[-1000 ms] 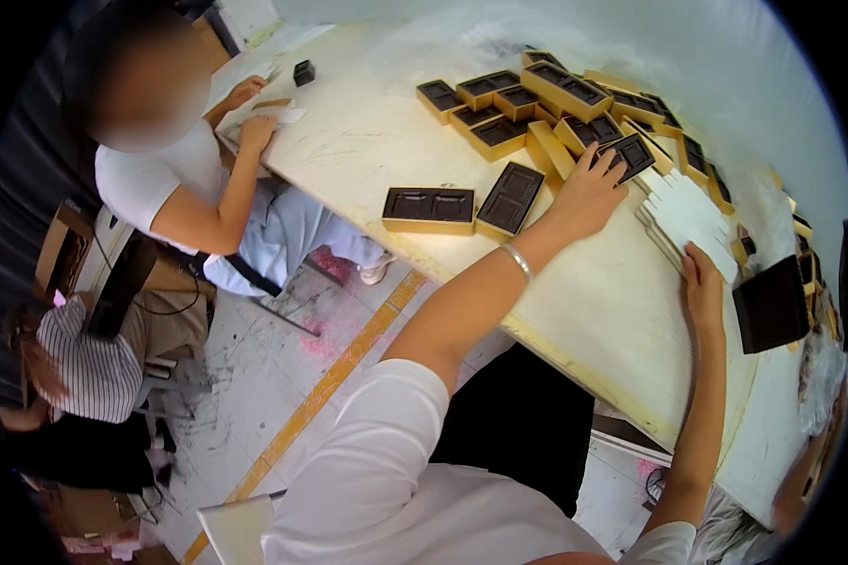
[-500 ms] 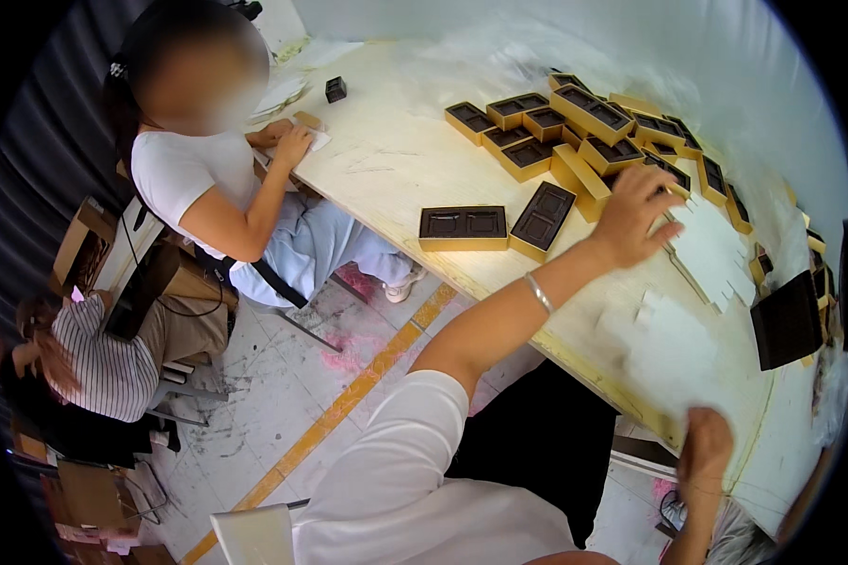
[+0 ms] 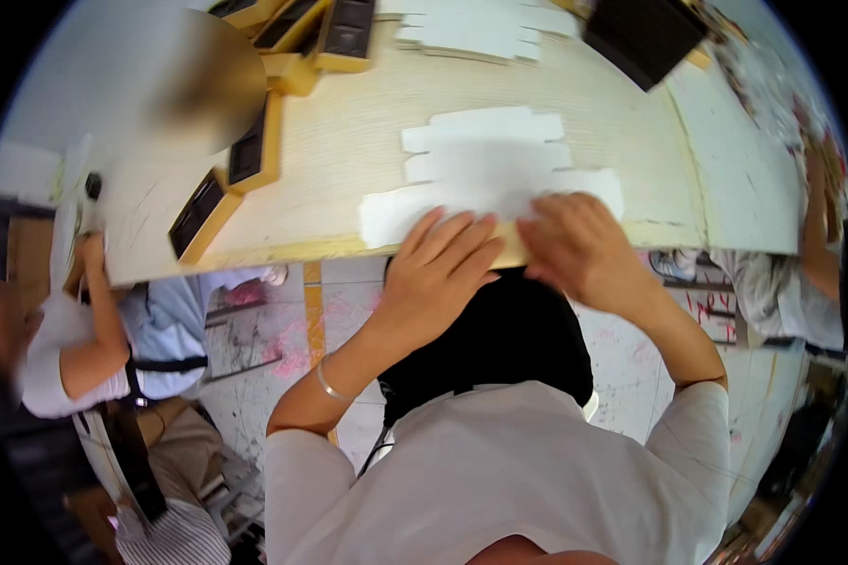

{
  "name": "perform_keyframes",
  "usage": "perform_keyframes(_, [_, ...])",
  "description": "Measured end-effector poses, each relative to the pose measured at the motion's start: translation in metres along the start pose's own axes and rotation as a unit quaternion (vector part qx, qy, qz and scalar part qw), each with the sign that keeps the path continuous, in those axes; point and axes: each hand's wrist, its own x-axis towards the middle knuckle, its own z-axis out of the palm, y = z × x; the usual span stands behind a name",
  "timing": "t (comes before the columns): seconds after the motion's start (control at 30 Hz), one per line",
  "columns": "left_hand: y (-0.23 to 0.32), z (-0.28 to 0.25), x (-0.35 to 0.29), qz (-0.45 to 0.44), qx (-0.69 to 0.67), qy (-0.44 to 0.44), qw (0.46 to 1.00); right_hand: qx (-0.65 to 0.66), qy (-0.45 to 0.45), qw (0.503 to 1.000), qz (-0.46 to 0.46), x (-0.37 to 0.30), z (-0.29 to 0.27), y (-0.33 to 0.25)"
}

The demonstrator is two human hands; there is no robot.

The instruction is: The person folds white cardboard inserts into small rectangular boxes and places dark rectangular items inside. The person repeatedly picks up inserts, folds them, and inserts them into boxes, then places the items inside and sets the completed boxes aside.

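White paper strips (image 3: 485, 165), flat, overlapping, at table's near edge

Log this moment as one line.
left hand: flat on white sheets | right hand: on sheets at table edge | gold-edged trays: untouched

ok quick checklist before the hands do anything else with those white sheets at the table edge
1. Left hand on the white sheets: ok, fingers lie flat on the nearest one.
2. Right hand on the same sheet: ok, at its near edge.
3. Sheets squared up: not ok, they are fanned and offset.
4. Sheets fully on the table: ok, though the nearest lies close to the edge.
5. Dark trays in gold boxes apart from the sheets: ok.
6. Sheet count: cannot tell.
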Motion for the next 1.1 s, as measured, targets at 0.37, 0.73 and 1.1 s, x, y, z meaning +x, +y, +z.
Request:
perform_keyframes(0.37, [-0.012, -0.015, 0.050, -0.085, -0.030, -0.055, 0.994, 0.183, -0.102, 0.955, 0.211, 0.021, -0.009, 0.010])
perform_keyframes(0.73, [-0.013, -0.023, 0.044, -0.211, -0.044, -0.037, 0.976, 0.549, -0.130, 0.792, 0.233, 0.016, -0.018, -0.007])
perform_keyframes(1.1, [-0.047, -0.025, 0.082, -0.143, -0.228, -0.198, 0.943, 0.092, -0.004, 0.996, 0.019, -0.012, -0.012, -0.001])
